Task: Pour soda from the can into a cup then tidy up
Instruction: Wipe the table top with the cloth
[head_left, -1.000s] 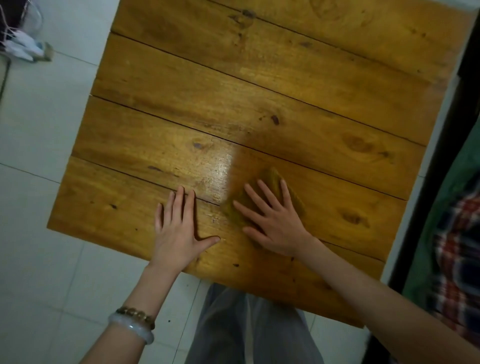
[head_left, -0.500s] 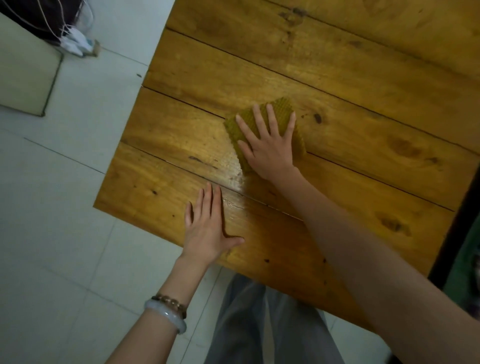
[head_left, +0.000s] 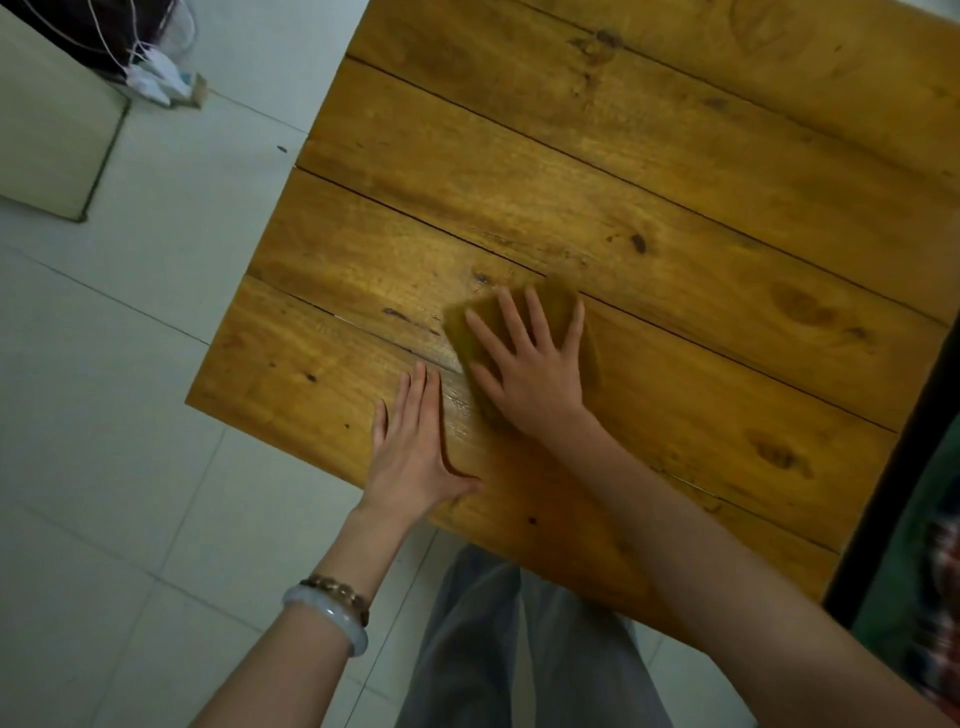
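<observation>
Tidy-up phase, by the look of it: no can or cup anywhere in view, so pouring presumably done, both off-frame, whereabouts unknown. Only wiping visible.

Right hand (head_left: 530, 374) flat on yellow-brown cloth (head_left: 558, 306), fingers spread, palm pressing down; right grip apart, pinning not pinching. Cloth blurred, so mid-stroke. Cloth edge poking out past the fingertips and to the thumb side, rest hidden under the palm. Sits across a plank seam of the bench (head_left: 701, 182).

Left hand (head_left: 415, 447) just beside the right grip, on its thumb side, nearer the bench's front edge. Flat on the wood, fingers together and straight, holding nothing; likely bracing. Bracelets (head_left: 332, 605) on that wrist.

Faint damp sheen and a few droplets just beyond the cloth's thumb-side corner. Judged: wipe not finished there, far planks look dry. Left to do: finish the pass, put cloth away.

Versus half a second back: cloth and right hand pulled back toward the body, now almost alongside the left hand instead of well ahead of it. Left hand planted on the same spot. Compared with a second back, much the same near position, so a back-and-forth stroke.
</observation>
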